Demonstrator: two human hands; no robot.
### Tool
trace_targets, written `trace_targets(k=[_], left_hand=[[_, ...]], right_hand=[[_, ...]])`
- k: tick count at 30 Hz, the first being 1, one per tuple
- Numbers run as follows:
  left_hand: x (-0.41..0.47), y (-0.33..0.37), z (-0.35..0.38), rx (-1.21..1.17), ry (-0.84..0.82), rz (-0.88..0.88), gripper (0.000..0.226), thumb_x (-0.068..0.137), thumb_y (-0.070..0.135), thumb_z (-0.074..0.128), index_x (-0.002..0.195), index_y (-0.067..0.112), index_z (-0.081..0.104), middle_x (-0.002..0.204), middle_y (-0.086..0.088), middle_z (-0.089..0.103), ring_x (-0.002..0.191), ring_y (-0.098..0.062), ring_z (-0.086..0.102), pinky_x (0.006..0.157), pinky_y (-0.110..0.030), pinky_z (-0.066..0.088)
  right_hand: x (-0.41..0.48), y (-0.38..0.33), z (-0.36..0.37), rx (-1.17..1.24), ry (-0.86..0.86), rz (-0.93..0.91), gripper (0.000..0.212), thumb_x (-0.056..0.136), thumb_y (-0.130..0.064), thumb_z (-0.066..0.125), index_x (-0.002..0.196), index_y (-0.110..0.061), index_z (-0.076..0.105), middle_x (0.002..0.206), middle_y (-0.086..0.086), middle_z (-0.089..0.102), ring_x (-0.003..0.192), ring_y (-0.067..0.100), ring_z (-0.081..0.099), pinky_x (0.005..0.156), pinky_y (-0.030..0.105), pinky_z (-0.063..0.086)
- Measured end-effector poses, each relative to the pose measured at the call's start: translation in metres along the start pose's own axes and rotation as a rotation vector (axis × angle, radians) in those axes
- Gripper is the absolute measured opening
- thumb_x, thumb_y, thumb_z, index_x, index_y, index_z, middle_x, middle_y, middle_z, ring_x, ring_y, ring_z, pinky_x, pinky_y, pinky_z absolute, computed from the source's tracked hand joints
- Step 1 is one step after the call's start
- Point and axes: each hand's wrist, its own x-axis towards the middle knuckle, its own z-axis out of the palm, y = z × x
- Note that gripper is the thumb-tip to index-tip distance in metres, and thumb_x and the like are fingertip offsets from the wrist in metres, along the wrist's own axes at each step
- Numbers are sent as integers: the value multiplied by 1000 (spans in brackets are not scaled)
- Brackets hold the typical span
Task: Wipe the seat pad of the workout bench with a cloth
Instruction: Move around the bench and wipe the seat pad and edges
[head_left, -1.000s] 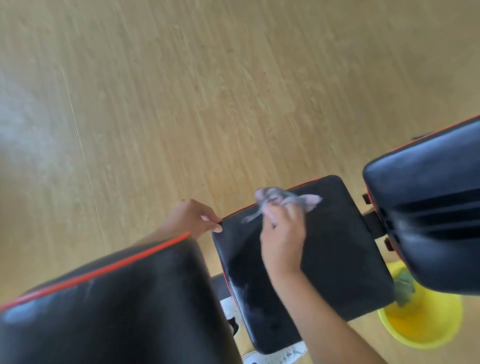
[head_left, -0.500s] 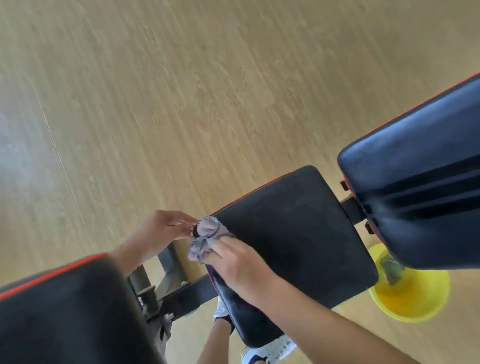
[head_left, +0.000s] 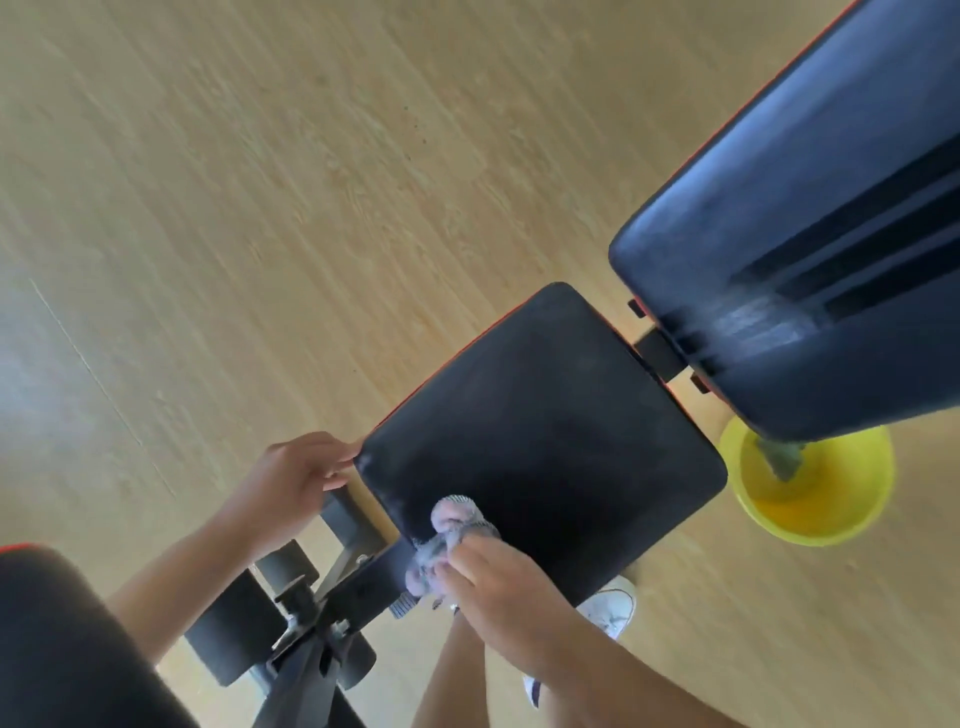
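The seat pad (head_left: 545, 441) is a black square cushion with a thin red trim along its far edge, sitting on the bench frame above a pale wood floor (head_left: 260, 208). The right hand (head_left: 498, 597) is at the pad's near edge, close to its near-left corner, fingers curled and pressed together around a bunched grey cloth (head_left: 452, 540), which lies against the pad's edge and spills a little over it toward the frame. The left hand (head_left: 296, 478) rests at the pad's left corner, its fingertips (head_left: 337, 467) bent and touching the side of the cushion, the fingers held close together rather than spread. The backrest (head_left: 810, 260), a larger dark pad with ridged stripes running its length, rises just beyond the seat pad's right edge, joined to it by a black bracket (head_left: 657, 351). Below the backrest's lower corner a yellow bucket (head_left: 821, 514) stands on the floor, well apart from the hands, with something greyish-green hanging over its rim; what it is I cannot tell. Beneath the seat pad's near edge a white shoe (head_left: 613, 605) shows, and black foam rollers (head_left: 234, 629) sit on the frame by the left forearm.
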Motion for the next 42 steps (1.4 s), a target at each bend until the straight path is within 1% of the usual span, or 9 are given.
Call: trace_targets(k=[5, 9, 15, 19, 23, 26, 32, 35, 42], left_hand=[[5, 4, -2, -184, 53, -161, 62, 95, -18, 43, 91, 29, 81, 93, 17, 83, 86, 1, 79, 78, -7, 57], [7, 1, -4, -329, 63, -252, 29, 92, 3, 68, 95, 26, 86, 95, 0, 85, 92, -18, 82, 92, -39, 62], [0, -5, 6, -339, 62, -328, 43, 67, 47, 85, 108, 35, 80, 99, 9, 84, 98, -7, 78, 94, -36, 56], [0, -4, 17, -457, 141, -326, 46, 56, 43, 89, 101, 31, 83, 90, 3, 85, 84, -6, 80, 74, -19, 58], [2, -6, 24, -496, 210, -398, 26, 70, 23, 90, 94, 25, 82, 84, -1, 85, 77, -15, 82, 68, -22, 56], [7, -8, 29, -542, 293, -440, 29, 74, 9, 91, 97, 13, 73, 89, -8, 82, 66, -25, 82, 53, -17, 58], [10, -8, 29, -652, 219, -465, 24, 78, 5, 88, 94, 2, 70, 88, -20, 79, 67, -34, 81, 61, -29, 64], [6, -13, 29, -800, 181, -552, 29, 81, 1, 84, 105, -2, 68, 98, -23, 81, 80, -35, 82, 79, -37, 63], [-20, -25, 31, -1085, 64, -656, 31, 92, -25, 50, 116, -9, 63, 107, -32, 77, 85, -42, 80, 60, -32, 66]], right_hand=[[53, -5, 6, 97, 200, 150, 20, 85, 9, 63, 82, -8, 73, 77, 6, 63, 76, 22, 58, 73, 29, 50], [-46, 38, -6, -173, -23, -151, 37, 100, -2, 43, 98, -21, 74, 89, 0, 67, 82, 18, 63, 84, 27, 47], [-41, 136, -77, 23, 680, 784, 9, 87, 1, 78, 96, 1, 79, 89, 12, 65, 88, 30, 68, 82, 28, 57], [83, 111, -69, 1, 839, 697, 8, 85, 8, 78, 91, 3, 78, 85, 16, 64, 85, 31, 66, 81, 40, 61], [191, 69, -80, -30, 9, 312, 19, 97, -1, 60, 96, -9, 77, 100, 9, 70, 96, 29, 63, 88, 34, 54], [205, 22, -68, -36, -548, -40, 46, 95, -3, 62, 54, -14, 43, 65, 3, 45, 72, 25, 44, 64, 30, 37], [227, 105, -147, -2, -610, 280, 44, 87, -15, 71, 51, -18, 46, 60, -2, 41, 61, 20, 36, 55, 29, 28], [228, 49, -107, 49, -721, 143, 45, 85, -11, 70, 47, -17, 45, 57, -3, 42, 59, 19, 36, 51, 27, 30], [220, 12, -63, -40, -767, -27, 14, 94, -22, 70, 96, -13, 80, 81, 7, 68, 86, 27, 65, 79, 32, 59]])
